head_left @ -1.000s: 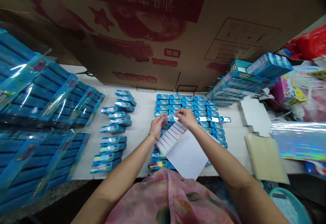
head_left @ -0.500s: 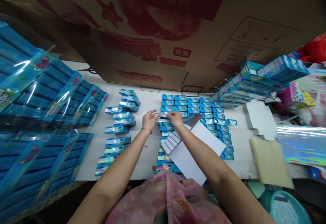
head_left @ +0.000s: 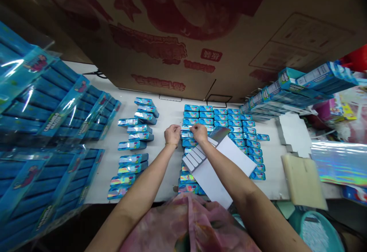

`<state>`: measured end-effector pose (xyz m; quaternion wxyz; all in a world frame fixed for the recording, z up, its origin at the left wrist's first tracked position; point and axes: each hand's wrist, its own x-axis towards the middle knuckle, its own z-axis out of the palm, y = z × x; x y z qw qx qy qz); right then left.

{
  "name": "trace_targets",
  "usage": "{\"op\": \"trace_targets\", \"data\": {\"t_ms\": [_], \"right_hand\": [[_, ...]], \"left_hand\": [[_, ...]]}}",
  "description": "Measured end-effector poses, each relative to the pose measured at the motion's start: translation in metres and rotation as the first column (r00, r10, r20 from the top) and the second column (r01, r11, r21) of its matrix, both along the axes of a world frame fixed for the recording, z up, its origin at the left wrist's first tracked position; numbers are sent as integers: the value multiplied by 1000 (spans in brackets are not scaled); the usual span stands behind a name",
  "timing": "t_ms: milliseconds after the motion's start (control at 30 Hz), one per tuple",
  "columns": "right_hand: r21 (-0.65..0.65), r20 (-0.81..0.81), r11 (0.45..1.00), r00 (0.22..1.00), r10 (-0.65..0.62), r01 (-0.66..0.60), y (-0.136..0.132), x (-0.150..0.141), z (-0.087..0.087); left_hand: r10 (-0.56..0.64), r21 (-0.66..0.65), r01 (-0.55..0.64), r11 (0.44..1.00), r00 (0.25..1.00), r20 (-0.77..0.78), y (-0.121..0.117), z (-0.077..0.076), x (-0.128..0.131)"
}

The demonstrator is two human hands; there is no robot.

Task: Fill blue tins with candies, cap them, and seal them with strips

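"What were you gripping?"

"One thin strip [head_left: 186,128]. My right hand [head_left: 199,133] had thumb and finger pinched together on its right end. My left hand [head_left: 172,134] was bunched nearly closed at the left end, but I couldn't tell whether it had hold."

"Where was the strip, then?"

"Over one box in the leftmost of five columns of blue boxes [head_left: 220,117], toward the far end."

"Anything under your arms?"

"One sheet of labels [head_left: 211,177], slanted across the boxes beneath my right forearm."

"And to the left?"

"I counted eleven loose boxes [head_left: 133,158] in a ragged line. Past them were plastic-wrapped packs [head_left: 37,110], too overlapped to count."

"To the right?"

"One jutting box [head_left: 263,137], one white card stack [head_left: 295,133], one cream pad [head_left: 304,181]. On the far side stood one carton [head_left: 172,61]."
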<state>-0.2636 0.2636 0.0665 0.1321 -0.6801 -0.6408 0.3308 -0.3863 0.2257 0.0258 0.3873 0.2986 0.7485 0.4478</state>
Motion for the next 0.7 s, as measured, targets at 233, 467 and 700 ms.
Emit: {"op": "trace_targets", "data": {"t_ms": [233,467,700], "right_hand": [[-29,101,999,994,40,-37,5,0,1],[45,388,969,898,207,-242,-4,2,10],[-46,574,790,631,522,-611,-20,10,16]], "left_hand": [[58,-62,-52,997,994,92,9,-6,3],[56,-69,-53,996,997,44,8,-21,12],[-186,-12,187,982,965,-185,-5,-11,4]]}}
